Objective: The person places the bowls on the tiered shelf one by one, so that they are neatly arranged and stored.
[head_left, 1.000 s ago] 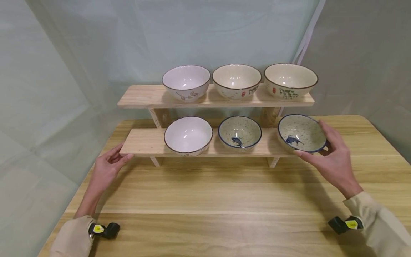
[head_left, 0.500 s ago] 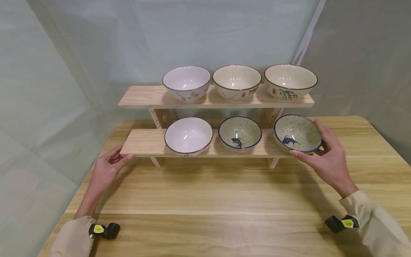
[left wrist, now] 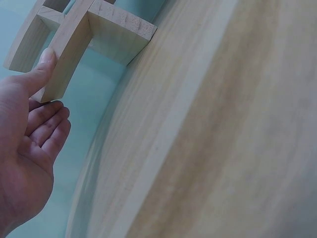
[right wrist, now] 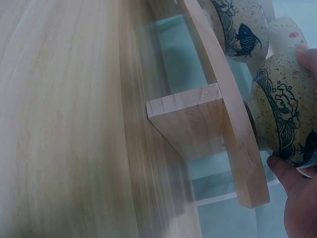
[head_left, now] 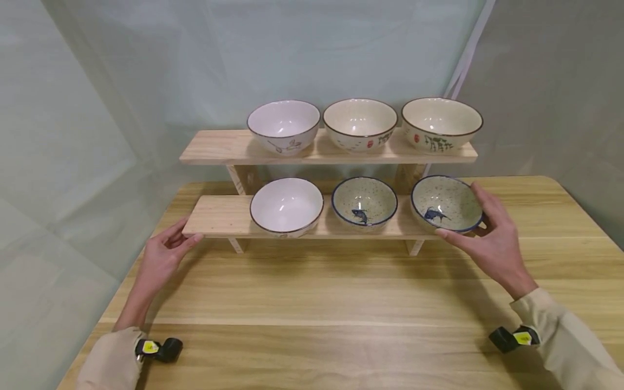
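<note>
My right hand (head_left: 497, 252) grips a speckled, blue-rimmed bowl (head_left: 447, 201) with a blue fish inside, its thumb low at the front and fingers around the right side. That bowl is at the right end of the lower board (head_left: 219, 215) of a two-tier wooden stand. In the right wrist view, dark wave patterns cover the bowl's outer wall (right wrist: 280, 106), and its foot is right at the board. My left hand (head_left: 163, 254) holds the board's left end, thumb on the front edge. The left wrist view shows its fingers (left wrist: 52, 126) curled at the board's end.
A matching fish bowl (head_left: 364, 201) and a white bowl (head_left: 286, 205) stand on the lower board. Three larger brown-rimmed bowls line the upper board (head_left: 214, 146). The stand rests on a wood-grain table (head_left: 312, 303), before pale hanging sheets (head_left: 331, 49).
My right hand has moved left with the speckled bowl, bringing it further over the board's right end and nearer its matching bowl. The left hand has stayed in place.
</note>
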{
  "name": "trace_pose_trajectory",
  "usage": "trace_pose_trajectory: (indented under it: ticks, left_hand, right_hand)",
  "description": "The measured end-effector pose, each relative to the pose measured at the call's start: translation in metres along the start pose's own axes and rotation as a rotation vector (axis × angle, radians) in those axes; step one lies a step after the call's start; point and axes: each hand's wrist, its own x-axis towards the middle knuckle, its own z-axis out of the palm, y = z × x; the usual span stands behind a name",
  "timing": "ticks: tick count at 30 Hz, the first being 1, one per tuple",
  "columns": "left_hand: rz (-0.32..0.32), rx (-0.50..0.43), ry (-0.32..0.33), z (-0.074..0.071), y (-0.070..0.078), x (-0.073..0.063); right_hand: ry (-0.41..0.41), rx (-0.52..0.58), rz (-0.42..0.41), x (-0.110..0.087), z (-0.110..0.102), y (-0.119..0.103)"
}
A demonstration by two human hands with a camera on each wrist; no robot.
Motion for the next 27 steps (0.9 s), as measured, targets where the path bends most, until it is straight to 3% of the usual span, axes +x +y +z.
trace_pose_trajectory:
  ticks: [27]
  left_hand:
    - [0.013,-0.004,-0.009,-0.001,0.0024,-0.0022]
  right_hand:
    - [-0.042,-0.001,-0.002,0.0005,0.007,0.0007]
